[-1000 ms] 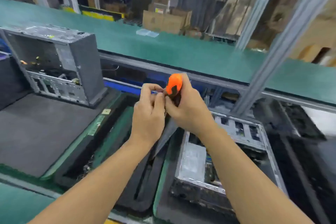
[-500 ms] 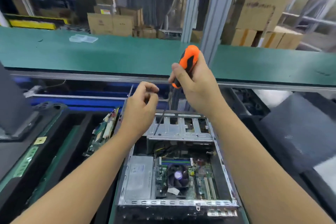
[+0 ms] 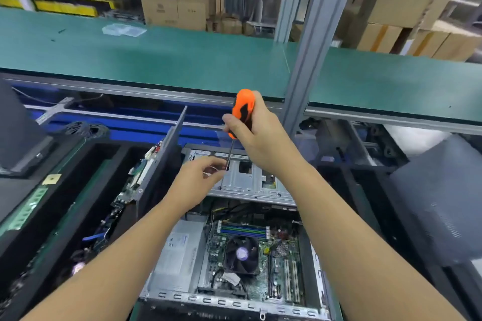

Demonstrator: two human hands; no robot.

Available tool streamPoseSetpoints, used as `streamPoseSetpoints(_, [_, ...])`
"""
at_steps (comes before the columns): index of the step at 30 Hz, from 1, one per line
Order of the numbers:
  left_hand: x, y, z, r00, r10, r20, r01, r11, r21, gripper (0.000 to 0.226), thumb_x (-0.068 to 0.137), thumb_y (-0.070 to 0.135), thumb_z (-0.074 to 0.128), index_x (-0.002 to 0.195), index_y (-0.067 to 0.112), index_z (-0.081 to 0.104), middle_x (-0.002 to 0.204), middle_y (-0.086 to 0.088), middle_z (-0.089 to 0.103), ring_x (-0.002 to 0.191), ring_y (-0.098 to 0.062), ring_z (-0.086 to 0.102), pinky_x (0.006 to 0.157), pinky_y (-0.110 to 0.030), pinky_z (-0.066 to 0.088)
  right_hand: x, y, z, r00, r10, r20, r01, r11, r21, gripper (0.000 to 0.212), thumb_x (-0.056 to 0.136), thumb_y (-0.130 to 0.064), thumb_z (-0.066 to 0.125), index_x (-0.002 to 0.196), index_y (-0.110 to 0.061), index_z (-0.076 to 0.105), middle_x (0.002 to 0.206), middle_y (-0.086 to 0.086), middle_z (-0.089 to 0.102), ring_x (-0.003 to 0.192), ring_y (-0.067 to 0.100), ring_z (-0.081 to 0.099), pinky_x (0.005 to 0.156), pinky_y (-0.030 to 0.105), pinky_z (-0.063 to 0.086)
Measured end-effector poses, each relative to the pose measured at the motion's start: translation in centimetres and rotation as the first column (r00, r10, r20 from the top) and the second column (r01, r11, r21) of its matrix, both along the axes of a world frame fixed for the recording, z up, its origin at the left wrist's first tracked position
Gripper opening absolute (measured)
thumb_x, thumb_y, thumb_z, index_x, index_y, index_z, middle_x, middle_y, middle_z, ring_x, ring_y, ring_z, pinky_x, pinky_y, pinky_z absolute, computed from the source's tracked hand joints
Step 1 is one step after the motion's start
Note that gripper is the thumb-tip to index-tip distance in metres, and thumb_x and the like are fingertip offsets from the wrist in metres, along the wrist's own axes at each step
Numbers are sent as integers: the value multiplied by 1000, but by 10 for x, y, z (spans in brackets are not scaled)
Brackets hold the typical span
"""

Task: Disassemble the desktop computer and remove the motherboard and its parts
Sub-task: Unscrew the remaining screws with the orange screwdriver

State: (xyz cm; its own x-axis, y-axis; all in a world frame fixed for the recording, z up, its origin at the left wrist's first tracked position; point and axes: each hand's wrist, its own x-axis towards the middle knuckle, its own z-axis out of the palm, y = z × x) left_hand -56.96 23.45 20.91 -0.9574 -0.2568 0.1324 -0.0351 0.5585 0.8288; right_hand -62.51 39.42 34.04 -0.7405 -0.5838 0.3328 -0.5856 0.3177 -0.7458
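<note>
Down toward the case is where both hands have gone since half a second ago: the screwdriver [image 3: 243,109] was held up against the green shelf then, and the left hand [image 3: 195,182], which hung curled and apart from the shaft, has now closed in on it.

Nearest the camera, the desktop computer [image 3: 234,302] lies on its side with the cover off. The motherboard [image 3: 283,250] sits bolted in its floor, with the CPU fan [image 3: 241,253] at its middle and the grey power supply [image 3: 180,250] just to the left. Nothing on the board looks loosened yet.

Beyond the board, the metal drive cage [image 3: 250,182] spans the far end of the case. The left hand hovers over its left edge, thumb and forefinger pinching the thin shaft low down to steady it.

Above that, the right hand [image 3: 260,138] is wrapped firmly round the orange and black handle. The tool's long axis runs steeply down and slightly left, from the handle to a tip at the cage's left side. That line is what the next move turns on: the fastener lies straight below the right-hand grip, with the left hand nearer to it. Whether the tip is already seated in a screw head is too small and blurred to tell.

Farthest off, the green shelf [image 3: 156,55] runs across the view.
</note>
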Motion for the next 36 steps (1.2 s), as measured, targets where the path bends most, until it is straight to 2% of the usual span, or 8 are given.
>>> streamPoseSetpoints(2, [7,1,-8,994,113,1,-113,994,-13,10,95,22,63,91,31,66,82,13,67,72,2,59,61,-10,44,0,-3,-9,999,45,21,-46,998,41,21,99,-42,52,103,-26,40,84,-3,70,81,22,67,76,47,54])
streamPoseSetpoints(4, [18,0,-20,981,122,149,-108,989,-98,12,96,24,57,85,24,63,74,6,66,61,-4,56,56,-18,47,0,-7,-17,997,74,19,-75,995,62,21,99,-41,53,100,-25,39,81,8,66,74,27,62,70,49,52])
streamPoseSetpoints(7, [29,1,-39,813,-34,581,246,925,-289,23,95,27,50,79,16,61,75,1,67,65,-19,57,62,-31,49,0,-14,-26,996,94,12,-95,989,113,24,99,-42,54,102,-22,40,83,16,62,69,33,54,67,49,47])
streamPoseSetpoints(10, [20,4,-53,619,-41,784,464,825,-323,26,95,33,47,82,12,56,83,-5,61,71,-22,53,63,-31,42,0,-21,-32,995,103,7,-103,983,151,28,99,-42,54,108,-19,40,82,14,61,70,33,52,67,49,47])
streamPoseSetpoints(16, [-24,3,-71,503,-113,857,505,843,-186,45,95,31,50,130,3,52,124,-12,62,102,-26,62,88,-36,49,-9,-23,-45,999,17,37,-23,985,172,29,99,-41,55,104,-16,41,72,6,51,59,20,43,59,39,41])
streamPoseSetpoints(20, [-31,-2,-86,365,-238,900,545,839,1,75,92,32,55,158,21,20,158,-8,34,138,-26,41,116,-42,32,-17,-28,-59,995,-42,87,23,979,204,29,99,-43,55,107,-20,40,71,-2,51,58,14,45,57,31,39])
streamPoseSetpoints(26, [-35,-2,-87,142,-288,947,644,754,133,89,87,33,53,157,37,-2,166,-6,5,152,-29,8,119,-46,13,-20,-31,-76,992,-51,115,23,973,232,28,99,-42,54,110,-22,38,78,7,58,66,25,53,64,39,44])
streamPoseSetpoints(36, [-36,-3,-98,113,-259,959,680,724,115,89,85,42,49,156,38,-5,167,-6,1,153,-30,4,121,-51,11,-27,-37,-71,987,-60,149,22,969,244,29,99,-43,53,113,-21,40,95,3,69,84,24,63,79,43,52])
